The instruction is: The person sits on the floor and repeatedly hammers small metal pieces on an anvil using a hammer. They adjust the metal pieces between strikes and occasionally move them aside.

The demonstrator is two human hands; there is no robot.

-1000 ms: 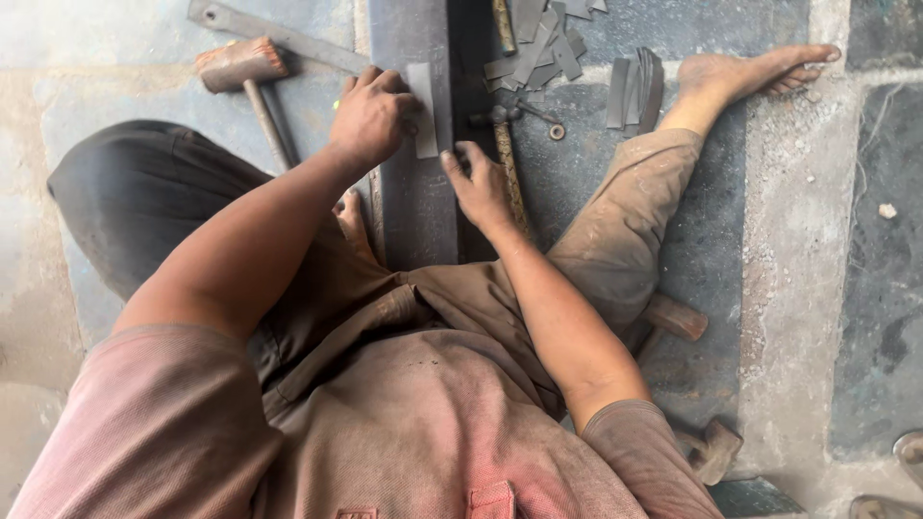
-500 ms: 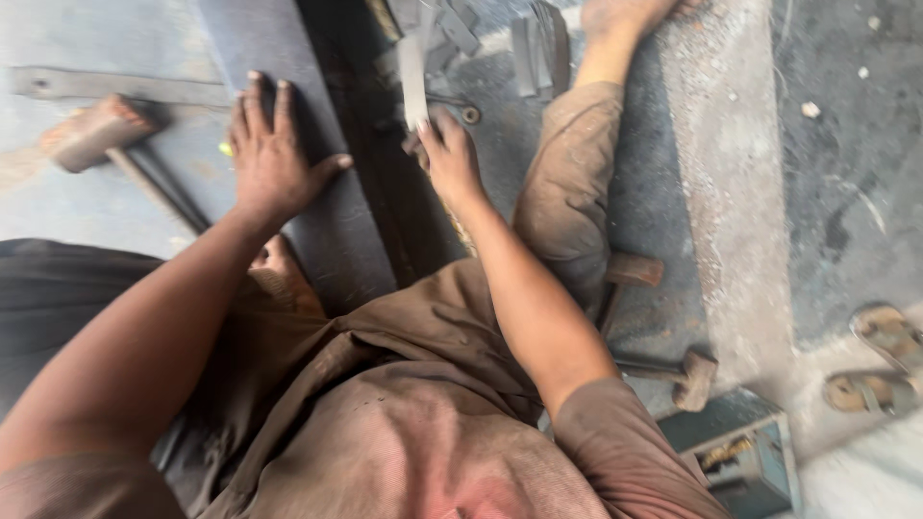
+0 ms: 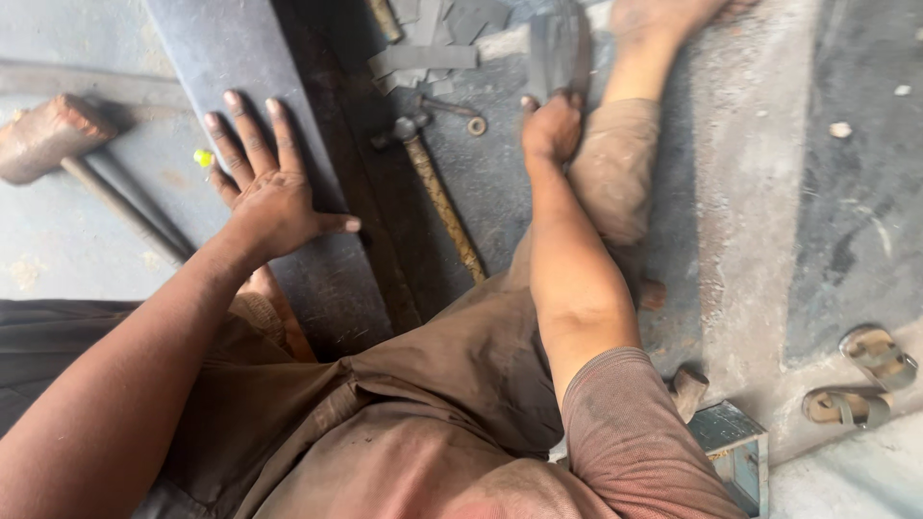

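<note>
My left hand [image 3: 274, 192] lies flat, fingers spread, on a long grey metal plate [image 3: 221, 48] that runs across the floor in front of me. My right hand [image 3: 551, 125] is stretched out beside my right leg [image 3: 615, 173]. Its fingers curl around the lower end of a dark, blurred metal piece [image 3: 560, 43]. Between the hands lies a small hammer [image 3: 433, 183] with a wooden handle, beside a dark bar [image 3: 356, 173]. Neither hand touches it.
A heavy sledgehammer [image 3: 48, 135] lies at the far left, with a small yellow bit [image 3: 203, 157] near it. Cut grey metal scraps [image 3: 423, 58] and a ring washer [image 3: 476, 125] lie at the top. At the lower right are a pair of sandals [image 3: 865, 380] and a blue-grey box [image 3: 735, 447].
My right hand has moved from the dark bar out to the right, onto the dark metal piece by my leg. My left hand stays flat on the plate. The view has swung left.
</note>
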